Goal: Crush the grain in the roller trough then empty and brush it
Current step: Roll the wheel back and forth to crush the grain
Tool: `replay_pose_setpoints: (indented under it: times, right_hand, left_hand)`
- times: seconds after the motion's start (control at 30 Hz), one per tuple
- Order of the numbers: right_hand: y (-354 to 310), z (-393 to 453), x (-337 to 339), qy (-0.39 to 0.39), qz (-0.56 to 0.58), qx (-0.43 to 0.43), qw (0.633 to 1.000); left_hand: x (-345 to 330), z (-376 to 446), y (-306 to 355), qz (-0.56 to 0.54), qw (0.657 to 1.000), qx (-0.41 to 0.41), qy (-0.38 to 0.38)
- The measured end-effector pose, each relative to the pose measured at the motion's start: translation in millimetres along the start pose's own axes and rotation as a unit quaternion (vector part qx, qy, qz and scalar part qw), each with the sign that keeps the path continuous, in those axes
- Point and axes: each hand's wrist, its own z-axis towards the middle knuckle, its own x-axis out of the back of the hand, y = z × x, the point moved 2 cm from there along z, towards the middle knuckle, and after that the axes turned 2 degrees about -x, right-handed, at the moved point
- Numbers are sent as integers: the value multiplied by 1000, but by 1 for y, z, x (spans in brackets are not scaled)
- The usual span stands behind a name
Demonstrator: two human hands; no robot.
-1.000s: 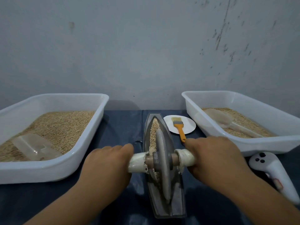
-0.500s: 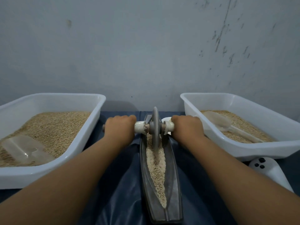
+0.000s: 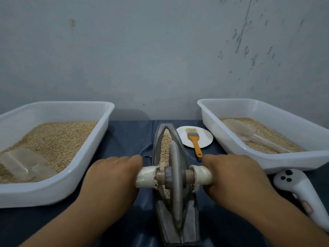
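the roller wheel (image 3: 174,182) stands upright in the narrow metal trough (image 3: 191,221) at lower centre of the frame, with grain (image 3: 165,141) lying in the trough's far half. the left hand (image 3: 110,180) and right hand (image 3: 235,179) each have fingers clenched around a white axle handle. the orange-handled brush (image 3: 194,139) rests on a small plate (image 3: 204,141) just right of the trough.

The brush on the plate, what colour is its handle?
Orange. The brush shows clearly in the head view.
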Motion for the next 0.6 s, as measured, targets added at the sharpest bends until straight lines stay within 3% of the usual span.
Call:
replay_pose_setpoints:
  times: [0.37, 0.5, 0.6]
  right_hand:
    - [3, 106, -44, 9, 20, -75, 997]
    - [4, 134, -49, 106, -35, -54, 992]
    - [1, 129, -48, 126, -56, -41, 990]
  left_hand:
    - [-69, 81, -34, 30, 993, 79, -88]
    - [-84, 103, -46, 14, 991, 108, -80]
    - [-87, 95, -47, 13, 991, 107, -79]
